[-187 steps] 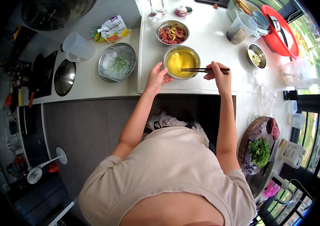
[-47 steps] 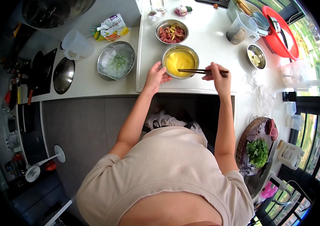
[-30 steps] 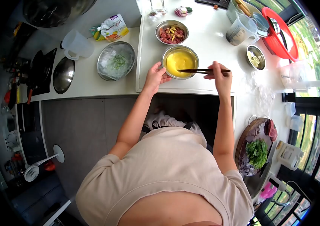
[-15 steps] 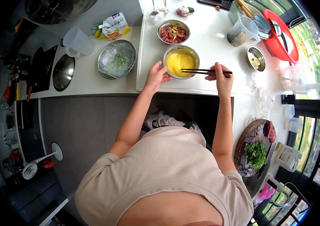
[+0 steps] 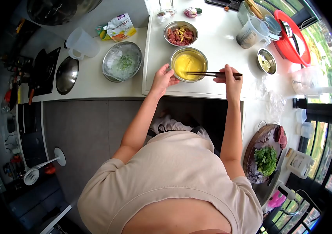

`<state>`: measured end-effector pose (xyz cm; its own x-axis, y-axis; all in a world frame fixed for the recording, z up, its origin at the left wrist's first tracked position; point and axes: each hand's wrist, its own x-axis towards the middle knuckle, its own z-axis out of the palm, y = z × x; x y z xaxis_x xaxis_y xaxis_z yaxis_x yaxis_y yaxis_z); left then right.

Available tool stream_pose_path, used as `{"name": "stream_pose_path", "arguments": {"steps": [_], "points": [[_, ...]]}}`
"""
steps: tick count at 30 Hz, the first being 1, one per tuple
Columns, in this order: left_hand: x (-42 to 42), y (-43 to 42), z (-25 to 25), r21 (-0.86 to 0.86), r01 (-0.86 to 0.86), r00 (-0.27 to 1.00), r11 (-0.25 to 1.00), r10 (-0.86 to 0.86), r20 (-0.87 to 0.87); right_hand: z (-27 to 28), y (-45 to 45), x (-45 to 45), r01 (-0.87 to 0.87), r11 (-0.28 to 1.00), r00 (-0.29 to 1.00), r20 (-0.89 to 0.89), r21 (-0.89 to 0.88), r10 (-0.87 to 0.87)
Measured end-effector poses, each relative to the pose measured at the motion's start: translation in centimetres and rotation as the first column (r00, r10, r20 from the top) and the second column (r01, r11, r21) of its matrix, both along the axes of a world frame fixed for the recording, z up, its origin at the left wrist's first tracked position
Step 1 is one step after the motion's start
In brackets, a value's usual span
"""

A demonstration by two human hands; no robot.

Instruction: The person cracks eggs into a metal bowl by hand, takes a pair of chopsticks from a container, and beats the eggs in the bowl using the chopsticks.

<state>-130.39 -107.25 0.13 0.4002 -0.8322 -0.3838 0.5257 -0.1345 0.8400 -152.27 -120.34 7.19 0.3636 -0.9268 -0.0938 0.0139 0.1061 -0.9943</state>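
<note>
A metal bowl [image 5: 205, 73] near the counter's front edge holds yellow beaten egg [image 5: 188, 64]. My left hand [image 5: 164, 79] steadies this bowl at its left side, thumb by the rim and fingers against the wall. Dark chopsticks [image 5: 211, 73] are gripped in my right hand [image 5: 230, 79], to the right of the bowl, and their tips dip into the egg. Just behind stands another metal bowl [image 5: 166, 30] with cut red meat and yellowish strips [image 5: 181, 36] in it.
To the left are a film-covered bowl with chopped greens [image 5: 124, 61], a metal lid [image 5: 67, 75] and a plastic jug [image 5: 83, 43]. At right stand a measuring jug [image 5: 252, 33], a small bowl [image 5: 266, 61], a red basket [image 5: 304, 54] and a chopping board with leafy greens [image 5: 265, 160].
The chopstick tips have shifted slightly within the bowl, and the egg's surface pattern has changed. My left hand stays at the bowl's side.
</note>
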Motion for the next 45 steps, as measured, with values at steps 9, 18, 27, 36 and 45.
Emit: {"name": "stream_pose_path", "arguments": {"steps": [9,18,27,36,45], "points": [[-0.2,0.0,0.4,0.023,-0.021,1.0,1.0,0.021,0.017,-0.5,-0.1,0.1,0.093,0.995,0.995,0.037,-0.026,-0.092],[-0.1,0.0,-0.1,0.008,-0.02,1.0,1.0,0.02,0.004,-0.2,-0.5,0.0,0.04,0.999,0.999,0.019,-0.001,-0.04],[-0.1,0.1,0.0,0.009,0.005,1.0,1.0,-0.005,-0.001,-0.1,-0.5,-0.2,-0.065,0.997,0.997,-0.05,0.032,0.067],[-0.1,0.0,0.1,0.009,0.0,1.0,1.0,-0.001,0.017,0.2,-0.2,0.0,0.053,0.999,0.998,0.017,-0.012,-0.053],[-0.2,0.1,0.1,-0.001,-0.011,1.0,1.0,0.011,0.029,-0.6,-0.3,0.2,0.075,0.997,0.997,0.032,-0.037,-0.074]]}}
